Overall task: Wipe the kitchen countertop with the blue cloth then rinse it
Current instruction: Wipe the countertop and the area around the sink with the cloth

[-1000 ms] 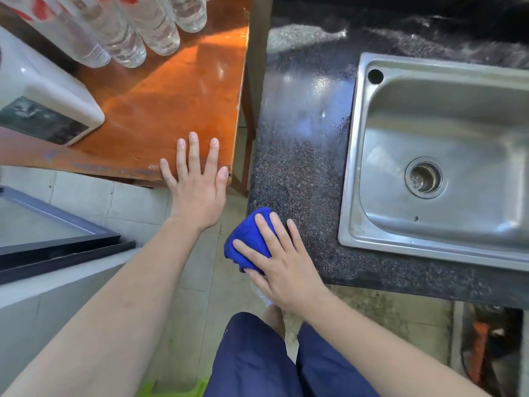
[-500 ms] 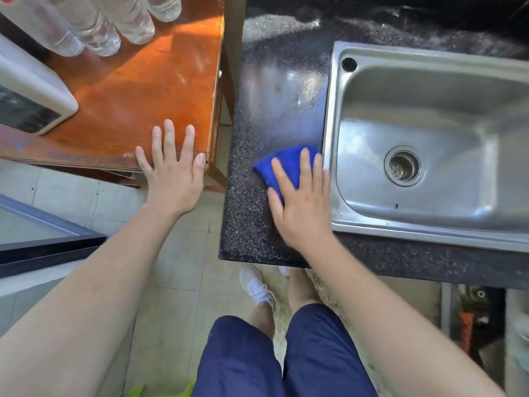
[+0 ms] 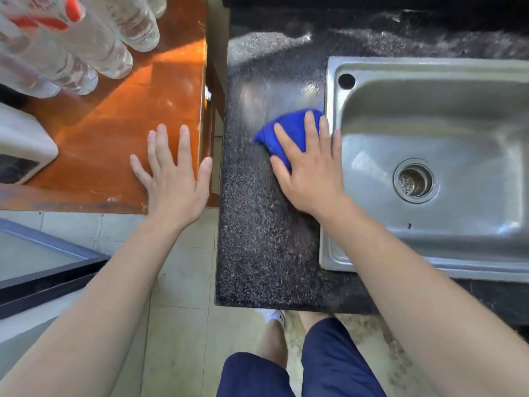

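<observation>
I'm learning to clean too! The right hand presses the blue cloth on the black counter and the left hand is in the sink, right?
No. The head view shows the left hand spread over the orange wooden table, not in the sink. The right hand does press the blue cloth on the counter.

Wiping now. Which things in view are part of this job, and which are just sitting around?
Part of the job:
- blue cloth
- right hand, flat on the cloth
- countertop
- sink, for rinsing

Just sitting around:
- wooden table
- clear bottles
- white appliance
</observation>
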`<action>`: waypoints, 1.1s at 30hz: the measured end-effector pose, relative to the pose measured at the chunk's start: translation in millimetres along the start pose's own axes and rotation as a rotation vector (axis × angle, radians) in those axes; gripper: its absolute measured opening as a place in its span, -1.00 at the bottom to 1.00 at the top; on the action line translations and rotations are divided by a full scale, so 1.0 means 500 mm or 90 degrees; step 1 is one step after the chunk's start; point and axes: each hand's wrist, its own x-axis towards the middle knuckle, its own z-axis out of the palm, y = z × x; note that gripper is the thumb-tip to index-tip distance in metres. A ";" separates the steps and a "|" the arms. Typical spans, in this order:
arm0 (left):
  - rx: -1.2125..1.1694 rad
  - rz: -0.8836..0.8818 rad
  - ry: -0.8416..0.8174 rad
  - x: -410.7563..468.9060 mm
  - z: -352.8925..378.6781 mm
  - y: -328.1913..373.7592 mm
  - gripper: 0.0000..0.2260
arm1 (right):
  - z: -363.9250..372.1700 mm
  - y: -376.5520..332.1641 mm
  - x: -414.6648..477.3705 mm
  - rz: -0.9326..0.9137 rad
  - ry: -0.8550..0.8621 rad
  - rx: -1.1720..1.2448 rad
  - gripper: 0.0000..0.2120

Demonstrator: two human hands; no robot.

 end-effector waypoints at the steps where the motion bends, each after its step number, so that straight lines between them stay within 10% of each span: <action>1: 0.008 0.010 -0.003 0.028 -0.005 0.009 -0.41 | -0.008 0.002 0.045 0.010 -0.015 -0.005 -0.44; 15: 0.085 -0.008 0.012 0.129 0.003 0.030 -0.43 | -0.043 -0.048 0.420 0.044 -0.025 -0.026 -0.44; 27: 0.094 -0.010 0.018 0.126 0.003 0.027 -0.43 | -0.019 0.017 0.008 -0.272 -0.090 0.038 -0.47; 33: 0.090 -0.008 0.017 0.128 0.002 0.026 -0.43 | -0.022 0.004 0.153 -0.290 -0.047 0.034 -0.47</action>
